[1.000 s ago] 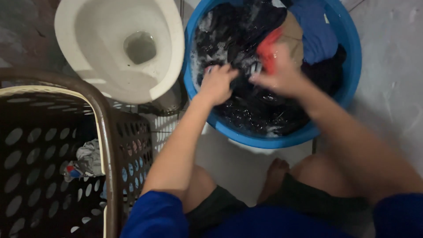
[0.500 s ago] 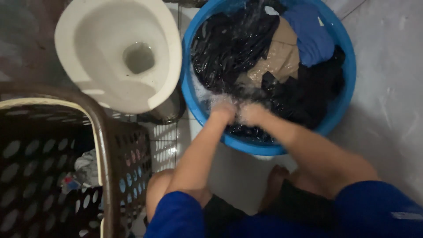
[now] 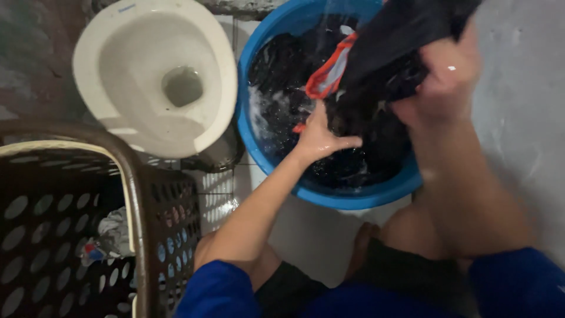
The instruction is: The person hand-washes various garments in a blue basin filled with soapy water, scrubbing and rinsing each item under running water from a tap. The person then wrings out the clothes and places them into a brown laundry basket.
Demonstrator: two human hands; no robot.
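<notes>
A blue plastic basin (image 3: 347, 197) of soapy water and dark wet clothes sits on the floor in front of me. My right hand (image 3: 444, 79) is raised above the basin's right side, clenched on a black garment with orange-red trim (image 3: 385, 44) that hangs dripping over the water. My left hand (image 3: 321, 135) is over the basin's near left part, fingers spread, touching the lower part of the hanging dark cloth. More dark clothes (image 3: 276, 65) lie soaking at the basin's far left.
A white toilet bowl (image 3: 138, 123) stands at the upper left, touching the basin. A dark perforated laundry basket (image 3: 138, 200) with a few clothes inside fills the lower left. Grey floor (image 3: 524, 135) lies right of the basin. My knees and blue sleeves are at the bottom.
Both hands were down in the suds at the basin's near edge. My right hand has lifted a black garment up out of the water; my left hand has opened beside it.
</notes>
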